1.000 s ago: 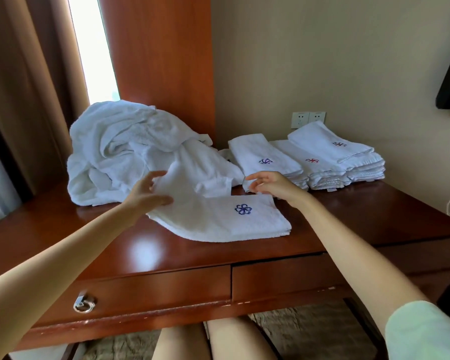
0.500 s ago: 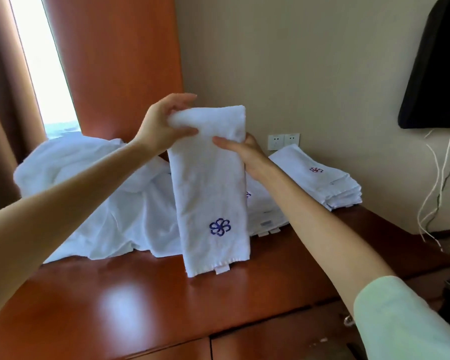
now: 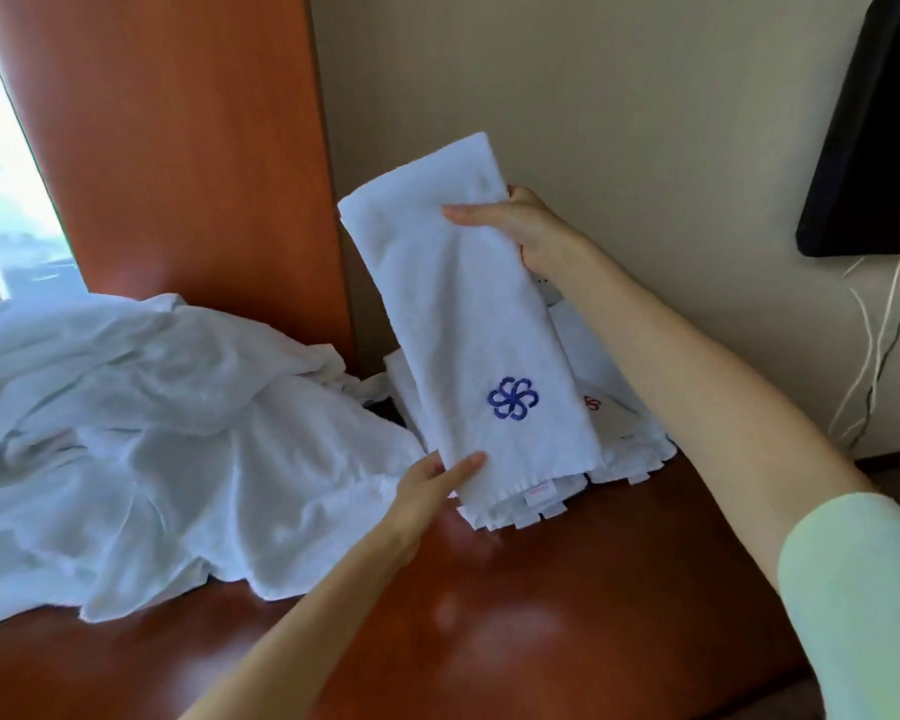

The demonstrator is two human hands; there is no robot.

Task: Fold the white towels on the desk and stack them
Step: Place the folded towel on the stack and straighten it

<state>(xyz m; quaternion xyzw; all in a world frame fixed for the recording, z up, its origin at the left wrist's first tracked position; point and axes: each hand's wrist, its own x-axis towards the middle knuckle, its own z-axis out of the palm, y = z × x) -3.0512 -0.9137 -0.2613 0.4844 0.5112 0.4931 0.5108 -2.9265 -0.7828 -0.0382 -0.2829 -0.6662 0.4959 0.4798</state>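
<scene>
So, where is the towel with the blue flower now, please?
Head view, centre: the towel is held up by the right hand at top and left hand at bottom, over the folded stack.

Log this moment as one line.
folded towel: held over stack | right hand: grips top | left hand: pinches bottom corner | unfolded pile: on desk

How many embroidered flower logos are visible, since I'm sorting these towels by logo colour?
2. A blue flower logo on the held folded towel, near its lower end; a red logo, partly covered, on the towel stack behind it. More may be hidden there.
</scene>
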